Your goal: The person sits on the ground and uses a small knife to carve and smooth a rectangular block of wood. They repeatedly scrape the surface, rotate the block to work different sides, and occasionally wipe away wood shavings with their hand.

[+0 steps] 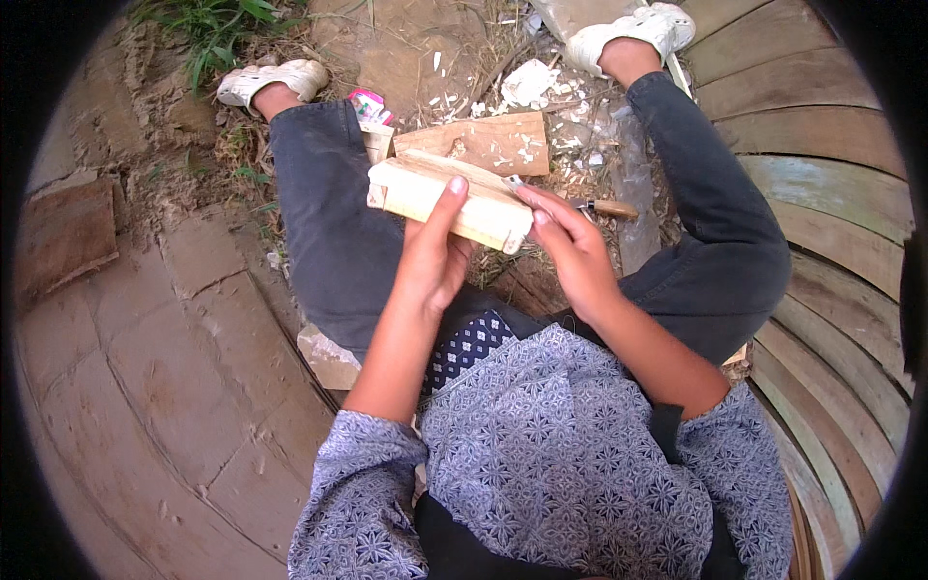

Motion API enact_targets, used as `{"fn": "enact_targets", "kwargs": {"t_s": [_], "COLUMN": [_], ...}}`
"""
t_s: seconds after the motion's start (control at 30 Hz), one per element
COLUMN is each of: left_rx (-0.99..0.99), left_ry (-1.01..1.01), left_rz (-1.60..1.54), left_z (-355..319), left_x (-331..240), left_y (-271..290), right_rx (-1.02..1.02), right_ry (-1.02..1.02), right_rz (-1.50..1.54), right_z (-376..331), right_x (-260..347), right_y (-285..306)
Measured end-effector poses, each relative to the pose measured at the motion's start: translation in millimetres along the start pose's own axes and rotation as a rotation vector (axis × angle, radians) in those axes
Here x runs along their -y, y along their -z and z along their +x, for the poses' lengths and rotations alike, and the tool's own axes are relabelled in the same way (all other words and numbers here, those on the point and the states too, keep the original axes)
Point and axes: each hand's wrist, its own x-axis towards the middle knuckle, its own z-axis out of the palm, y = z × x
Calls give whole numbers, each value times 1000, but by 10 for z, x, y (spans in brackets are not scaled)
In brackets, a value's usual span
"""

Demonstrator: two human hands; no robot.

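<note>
A pale, carved wooden block [449, 205], with notched corners at its ends, is held up over the gap between my knees. My left hand [440, 253] grips it from below, the thumb lying across its near face. At the block's right end, my right hand [578, 244] has its thumb and fingers closed against the wood. A small greyish bit shows by those fingertips, too small to name. Just beyond the right hand is a tool with a wooden handle [615, 208] and metal neck; its far end is hidden behind the fingers.
A wider wooden piece [498, 140] scattered with shavings lies beyond the block. White wood chips [529, 85] litter the dirt between my feet. A pink packet [370, 106] is near my left shin. Curved wooden slats [822, 184] run along the right; brown paving [164, 377] spreads left.
</note>
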Motion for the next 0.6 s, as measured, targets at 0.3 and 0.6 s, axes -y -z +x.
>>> {"fn": "enact_targets", "kwargs": {"t_s": [0.3, 0.6], "left_rx": [16, -69], "left_ry": [287, 240], "left_rz": [386, 545], "left_z": [971, 1095], "left_x": [-28, 167], "left_y": [575, 595], "right_rx": [-201, -40], "right_ry": [-211, -296], "right_rz": [-345, -1210], "right_z": [1274, 1046], "right_x": [-752, -1008], "right_y": [846, 1377]}}
